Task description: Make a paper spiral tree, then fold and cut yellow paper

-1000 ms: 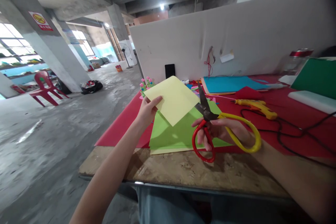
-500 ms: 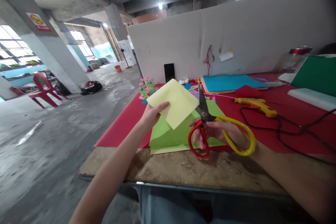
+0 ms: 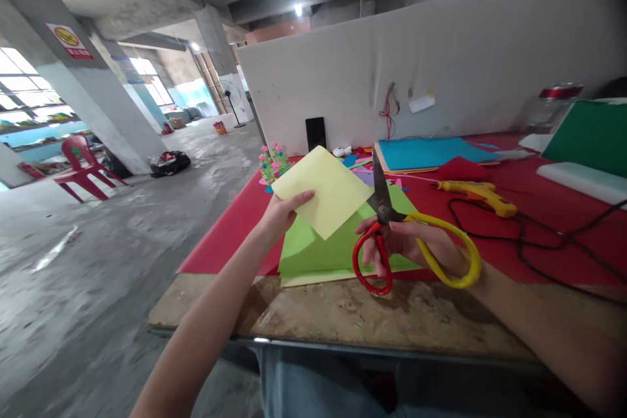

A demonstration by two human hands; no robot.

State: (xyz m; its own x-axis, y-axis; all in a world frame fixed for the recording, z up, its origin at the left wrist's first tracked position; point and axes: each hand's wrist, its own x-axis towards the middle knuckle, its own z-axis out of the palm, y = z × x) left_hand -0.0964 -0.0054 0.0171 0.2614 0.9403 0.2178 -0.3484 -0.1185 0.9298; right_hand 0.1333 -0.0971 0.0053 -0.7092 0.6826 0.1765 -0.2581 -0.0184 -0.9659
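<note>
My left hand (image 3: 281, 214) pinches the near left corner of a pale yellow sheet of paper (image 3: 327, 188) and holds it up above the table. My right hand (image 3: 409, 245) grips large scissors (image 3: 392, 222) with one red and one yellow handle loop. The dark blades point up and away, right beside the sheet's right edge. A green sheet (image 3: 318, 248) lies flat on the table under both hands.
The chipboard table (image 3: 343, 313) carries red sheets (image 3: 230, 228), a blue paper stack (image 3: 431, 153), a yellow glue gun (image 3: 477, 194) with a black cord (image 3: 539, 248), a green board (image 3: 592, 137) and a white partition (image 3: 441, 52). A red plastic chair (image 3: 81, 166) stands on the concrete floor at far left.
The scissors have shifted slightly left and up, with the blades closer to the yellow sheet's right edge. The left hand keeps its hold on the sheet.
</note>
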